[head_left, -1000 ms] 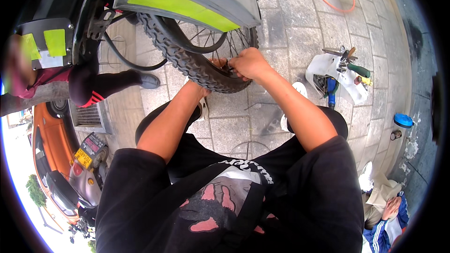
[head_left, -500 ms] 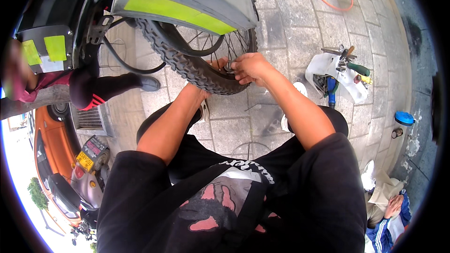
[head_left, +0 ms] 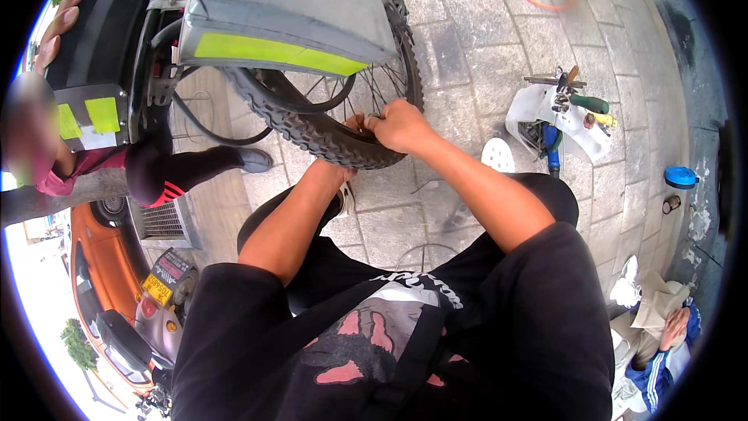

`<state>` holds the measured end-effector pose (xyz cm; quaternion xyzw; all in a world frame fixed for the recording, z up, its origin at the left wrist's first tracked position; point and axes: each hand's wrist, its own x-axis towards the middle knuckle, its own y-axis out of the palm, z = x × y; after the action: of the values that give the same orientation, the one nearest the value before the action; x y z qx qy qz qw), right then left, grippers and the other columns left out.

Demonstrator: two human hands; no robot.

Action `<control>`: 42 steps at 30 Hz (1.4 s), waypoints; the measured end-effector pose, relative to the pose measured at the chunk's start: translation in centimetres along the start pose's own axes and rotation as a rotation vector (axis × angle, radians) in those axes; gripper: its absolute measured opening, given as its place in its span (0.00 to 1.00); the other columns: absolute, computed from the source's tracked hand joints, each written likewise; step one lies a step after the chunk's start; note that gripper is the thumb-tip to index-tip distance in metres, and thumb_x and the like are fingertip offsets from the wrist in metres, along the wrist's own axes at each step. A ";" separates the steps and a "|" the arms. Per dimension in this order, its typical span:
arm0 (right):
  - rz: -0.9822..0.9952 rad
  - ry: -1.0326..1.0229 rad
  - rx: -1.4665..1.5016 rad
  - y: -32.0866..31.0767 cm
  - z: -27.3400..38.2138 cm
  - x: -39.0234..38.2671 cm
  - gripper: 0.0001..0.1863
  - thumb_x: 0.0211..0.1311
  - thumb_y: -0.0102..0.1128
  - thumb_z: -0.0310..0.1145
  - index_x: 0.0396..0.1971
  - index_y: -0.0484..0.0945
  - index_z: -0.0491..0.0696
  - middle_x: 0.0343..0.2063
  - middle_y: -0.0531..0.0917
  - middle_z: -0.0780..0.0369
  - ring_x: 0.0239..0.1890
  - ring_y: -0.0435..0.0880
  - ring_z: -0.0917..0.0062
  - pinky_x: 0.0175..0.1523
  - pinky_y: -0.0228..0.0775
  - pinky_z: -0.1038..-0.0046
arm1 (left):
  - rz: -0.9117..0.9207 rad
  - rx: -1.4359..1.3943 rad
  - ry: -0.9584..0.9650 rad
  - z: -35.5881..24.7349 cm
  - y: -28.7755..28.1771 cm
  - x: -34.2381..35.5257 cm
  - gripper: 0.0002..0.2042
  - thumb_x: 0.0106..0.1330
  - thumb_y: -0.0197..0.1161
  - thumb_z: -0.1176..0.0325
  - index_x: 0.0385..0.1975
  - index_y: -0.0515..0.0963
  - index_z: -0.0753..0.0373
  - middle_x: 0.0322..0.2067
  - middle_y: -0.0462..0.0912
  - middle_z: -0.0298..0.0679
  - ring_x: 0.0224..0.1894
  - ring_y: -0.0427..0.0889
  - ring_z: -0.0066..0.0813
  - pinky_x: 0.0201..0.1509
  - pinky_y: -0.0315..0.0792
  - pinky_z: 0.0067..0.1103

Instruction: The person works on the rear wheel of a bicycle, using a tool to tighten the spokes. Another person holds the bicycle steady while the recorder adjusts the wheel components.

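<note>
A knobby black tire (head_left: 315,136) on a spoked wheel hangs under a grey metal box (head_left: 284,12) with yellow-green strips. My left hand (head_left: 348,168) grips the tire from beneath, with fingertips showing at the inner rim and part of the hand hidden behind the tread. My right hand (head_left: 397,126) is closed at the inner side of the rim, touching it beside the left fingertips; what is pinched in it is too hidden to name. A black hose (head_left: 209,129) loops down left of the wheel.
Another person (head_left: 148,168) is beside the black case (head_left: 101,39) at left, one hand on it. Tools in a white container (head_left: 584,136), an orange hose (head_left: 530,0) and a blue round object (head_left: 680,178) lie at right. A seated person (head_left: 662,343) is lower right; vehicles (head_left: 105,281) stand lower left.
The view has shifted slightly. My right hand has moved a little left along the rim and closed up. The other person's fingers now show higher on the black case.
</note>
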<state>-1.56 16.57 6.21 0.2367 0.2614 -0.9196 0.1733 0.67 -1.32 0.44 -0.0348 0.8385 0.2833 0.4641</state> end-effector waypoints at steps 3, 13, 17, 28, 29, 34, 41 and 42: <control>0.003 -0.015 0.075 0.6 -1.1 0.5 0.24 0.63 0.61 0.44 0.32 0.84 0.31 0.32 0.84 0.38 0.43 0.86 0.47 0.48 0.76 0.57 | -0.028 0.040 -0.060 -1.0 2.7 -2.3 0.12 0.79 0.53 0.58 0.40 0.78 0.59 0.33 0.83 0.37 0.35 0.84 0.30 0.41 0.81 0.26; 0.165 0.122 0.674 1.4 -5.1 1.6 0.14 0.68 0.55 0.34 0.25 0.79 0.41 0.19 0.78 0.61 0.16 0.75 0.76 0.20 0.62 0.69 | 0.087 0.080 0.056 -1.0 1.2 -1.8 0.08 0.75 0.61 0.63 0.35 0.78 0.60 0.30 0.82 0.35 0.32 0.82 0.27 0.36 0.78 0.25; 0.118 0.254 0.748 1.1 -4.9 1.6 0.11 0.66 0.61 0.31 0.27 0.79 0.41 0.20 0.77 0.63 0.17 0.74 0.78 0.18 0.65 0.73 | -0.009 0.193 0.152 -1.3 1.8 -2.2 0.06 0.71 0.66 0.67 0.33 0.77 0.59 0.31 0.83 0.34 0.31 0.81 0.25 0.34 0.76 0.23; 0.136 0.329 0.847 1.0 -3.6 1.0 0.07 0.64 0.64 0.27 0.26 0.79 0.42 0.20 0.76 0.65 0.17 0.73 0.80 0.20 0.70 0.75 | 0.334 -0.159 -0.186 -3.1 -0.6 -1.7 0.13 0.74 0.61 0.71 0.55 0.75 0.65 0.42 0.84 0.35 0.38 0.85 0.21 0.43 0.82 0.18; 0.148 0.332 0.848 0.9 -3.2 0.8 0.08 0.64 0.64 0.27 0.26 0.79 0.42 0.20 0.76 0.65 0.17 0.73 0.80 0.20 0.70 0.75 | 0.378 -0.178 -0.241 -3.7 0.0 -2.2 0.14 0.74 0.62 0.71 0.56 0.74 0.65 0.43 0.84 0.36 0.40 0.85 0.22 0.44 0.82 0.18; 0.171 0.340 0.853 0.9 -3.2 0.6 0.08 0.64 0.64 0.28 0.26 0.78 0.42 0.20 0.76 0.65 0.18 0.74 0.79 0.20 0.71 0.75 | 0.377 0.060 -0.158 -3.6 -1.3 -0.1 0.15 0.74 0.62 0.68 0.56 0.75 0.64 0.44 0.84 0.37 0.45 0.85 0.24 0.49 0.82 0.20; 0.281 0.260 1.063 0.1 -3.6 -0.2 0.06 0.65 0.62 0.30 0.31 0.79 0.44 0.26 0.78 0.65 0.24 0.77 0.81 0.25 0.74 0.76 | 0.259 0.377 -0.016 -3.6 0.1 0.1 0.12 0.72 0.65 0.63 0.46 0.81 0.64 0.41 0.85 0.36 0.41 0.84 0.22 0.44 0.79 0.20; 0.305 0.251 1.083 0.0 -3.5 -0.3 0.06 0.65 0.63 0.31 0.32 0.79 0.44 0.26 0.78 0.66 0.26 0.77 0.81 0.27 0.74 0.76 | 0.280 0.409 -0.003 -3.7 -0.1 0.5 0.11 0.72 0.66 0.62 0.44 0.82 0.64 0.41 0.86 0.35 0.40 0.84 0.21 0.42 0.79 0.19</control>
<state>-0.06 18.63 3.73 0.4339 -0.2653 -0.8518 0.1255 -2.37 -3.18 1.45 0.1767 0.8745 0.1692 0.4189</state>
